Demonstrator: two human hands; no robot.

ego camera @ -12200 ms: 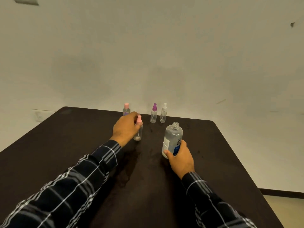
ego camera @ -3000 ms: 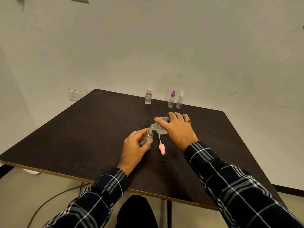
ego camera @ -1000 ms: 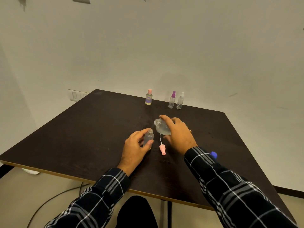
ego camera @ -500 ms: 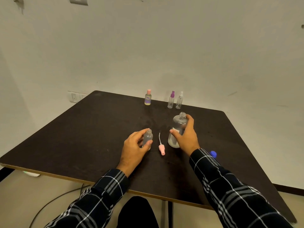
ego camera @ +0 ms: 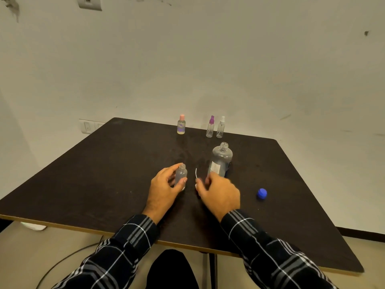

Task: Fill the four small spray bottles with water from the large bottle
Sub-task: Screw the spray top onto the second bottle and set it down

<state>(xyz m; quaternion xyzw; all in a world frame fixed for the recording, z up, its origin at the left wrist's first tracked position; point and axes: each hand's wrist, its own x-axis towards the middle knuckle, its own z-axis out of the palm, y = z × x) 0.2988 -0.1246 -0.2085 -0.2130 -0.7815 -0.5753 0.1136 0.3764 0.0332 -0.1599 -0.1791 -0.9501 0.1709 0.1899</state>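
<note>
Table [ego camera: 104, 184] carries all items. Large bottle [ego camera: 220, 161] stands uncapped just beyond the right hand [ego camera: 218, 195], whose fingers curl over the pump's tube [ego camera: 196, 174]; pinch unclear. Left hand [ego camera: 162, 190] pinches the small bottle [ego camera: 180, 176]: light, slippery, squeezable; grip mid-body.

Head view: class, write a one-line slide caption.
Left hand grips an uncapped small spray bottle; right hand reaches down beside the open large bottle.
</note>
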